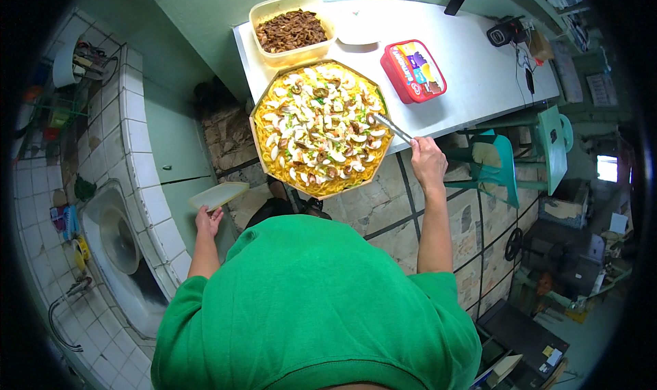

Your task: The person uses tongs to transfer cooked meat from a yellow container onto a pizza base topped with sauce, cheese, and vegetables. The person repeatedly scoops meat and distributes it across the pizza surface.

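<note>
A large many-sided tray (254, 126) full of yellow noodles (321, 131), topped with white slices, brown pieces and green bits, lies at the near left of the table and juts past its front edge. My right hand (429, 159) is closed around metal tongs (394, 128), whose tips reach the noodles' right edge. Low to the left of the tray, my left hand (209, 219) grips a shallow pale plastic container (220, 195) by its near end, held tilted over the floor. Whether anything lies inside that container, I cannot tell.
On the white table (472, 68) are a tub (327, 33) of brown strips, a white plate (357, 35), a red lidded box (413, 71), a phone (456, 2) and a black device (505, 33). A green chair (494, 165) stands right; a sink (116, 239) is left.
</note>
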Demonstrator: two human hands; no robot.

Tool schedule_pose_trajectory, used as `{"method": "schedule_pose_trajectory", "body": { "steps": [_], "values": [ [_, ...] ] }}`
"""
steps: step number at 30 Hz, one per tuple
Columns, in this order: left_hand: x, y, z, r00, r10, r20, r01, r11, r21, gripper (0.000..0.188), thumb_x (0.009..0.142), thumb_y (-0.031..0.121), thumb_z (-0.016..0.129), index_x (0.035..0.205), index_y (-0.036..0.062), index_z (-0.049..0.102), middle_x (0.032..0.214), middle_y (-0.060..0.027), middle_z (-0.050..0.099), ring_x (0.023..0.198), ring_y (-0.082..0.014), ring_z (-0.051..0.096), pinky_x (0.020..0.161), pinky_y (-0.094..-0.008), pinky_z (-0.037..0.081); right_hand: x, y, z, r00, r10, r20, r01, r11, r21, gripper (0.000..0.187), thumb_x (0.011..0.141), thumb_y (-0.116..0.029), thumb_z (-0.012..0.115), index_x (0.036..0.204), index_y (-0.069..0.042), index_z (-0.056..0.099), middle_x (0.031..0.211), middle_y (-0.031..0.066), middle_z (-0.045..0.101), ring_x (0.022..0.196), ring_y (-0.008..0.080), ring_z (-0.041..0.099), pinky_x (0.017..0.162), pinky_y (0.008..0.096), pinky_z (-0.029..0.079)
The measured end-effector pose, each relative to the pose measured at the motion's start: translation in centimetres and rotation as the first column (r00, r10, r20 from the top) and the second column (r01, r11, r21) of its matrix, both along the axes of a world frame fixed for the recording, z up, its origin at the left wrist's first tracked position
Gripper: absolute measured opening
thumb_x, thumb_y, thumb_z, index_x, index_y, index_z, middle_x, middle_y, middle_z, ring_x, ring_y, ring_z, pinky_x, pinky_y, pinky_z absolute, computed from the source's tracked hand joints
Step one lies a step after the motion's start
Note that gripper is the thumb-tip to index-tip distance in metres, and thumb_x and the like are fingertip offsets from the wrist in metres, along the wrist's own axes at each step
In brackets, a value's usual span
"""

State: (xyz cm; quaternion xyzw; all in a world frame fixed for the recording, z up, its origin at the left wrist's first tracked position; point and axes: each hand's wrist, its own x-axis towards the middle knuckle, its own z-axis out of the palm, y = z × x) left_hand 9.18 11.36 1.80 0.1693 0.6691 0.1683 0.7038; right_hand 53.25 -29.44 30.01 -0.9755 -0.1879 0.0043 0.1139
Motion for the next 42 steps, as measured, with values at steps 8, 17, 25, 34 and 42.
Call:
{"method": "schedule_pose_trajectory", "body": {
  "steps": [8, 17, 25, 34, 42],
  "values": [
    [0.6, 0.3, 0.3, 0.999, 0.018, 0.042, -0.020, 0.999, 0.031, 0.035, 0.088, 0.022, 0.054, 0.116, 0.0029, 0.045, 0.096, -0.0156, 0.054, 0.082, -0.0317, 0.063, 0.077, -0.0459, 0.054, 4.2, 6.4, 2.3, 0.977, 0.083, 0.196, -0.157, 0.903, 0.401, 0.023, 0.094, -0.022, 0.052, 0.098, -0.005, 0.067, 0.091, 0.0145, 0.065, 0.082, 0.0346, 0.063, 0.071, 0.0403, 0.049],
    [2.3, 1.7, 1.2, 0.992, 0.049, 0.117, -0.056, 0.997, 0.061, 0.028, 0.086, 0.018, 0.052, 0.110, 0.0056, 0.043, 0.095, -0.0172, 0.055, 0.080, -0.0311, 0.063, 0.075, -0.0465, 0.052, 13.7, 23.3, -1.1, 0.965, 0.150, 0.216, -0.119, 0.981, -0.153, 0.030, 0.094, -0.031, 0.048, 0.107, -0.013, 0.068, 0.090, 0.0152, 0.069, 0.086, 0.0335, 0.068, 0.073, 0.0422, 0.055],
    [1.5, 2.4, 0.7, 0.991, 0.029, 0.132, -0.038, 0.997, 0.067, 0.034, 0.088, 0.023, 0.050, 0.115, 0.0024, 0.044, 0.099, -0.0169, 0.053, 0.083, -0.0307, 0.062, 0.078, -0.0461, 0.052, 16.7, 30.6, -3.4, 0.840, 0.419, 0.345, -0.331, 0.899, -0.286, 0.022, 0.085, -0.015, 0.051, 0.098, -0.005, 0.066, 0.102, 0.0160, 0.065, 0.094, 0.0314, 0.065, 0.072, 0.0454, 0.053],
    [-0.1, 2.5, -0.8, 0.992, 0.077, 0.096, -0.080, 0.996, 0.029, 0.031, 0.087, 0.020, 0.052, 0.112, 0.0050, 0.040, 0.101, -0.0187, 0.053, 0.079, -0.0315, 0.063, 0.072, -0.0450, 0.055, 18.0, 26.6, -0.8, 0.965, 0.204, 0.165, -0.171, 0.966, -0.196, 0.033, 0.093, -0.033, 0.044, 0.102, -0.012, 0.067, 0.096, 0.0177, 0.068, 0.088, 0.0398, 0.065, 0.080, 0.0481, 0.049],
    [-0.6, 1.1, -0.3, 0.997, 0.062, 0.037, -0.063, 0.997, 0.046, 0.035, 0.090, 0.022, 0.050, 0.117, 0.0018, 0.043, 0.101, -0.0173, 0.054, 0.083, -0.0301, 0.062, 0.079, -0.0444, 0.052, 10.0, 17.0, 2.5, 0.930, 0.287, 0.229, -0.347, 0.891, 0.293, 0.026, 0.095, -0.024, 0.050, 0.098, -0.006, 0.068, 0.085, 0.0169, 0.066, 0.075, 0.0333, 0.065, 0.069, 0.0403, 0.048]
  ]
}}
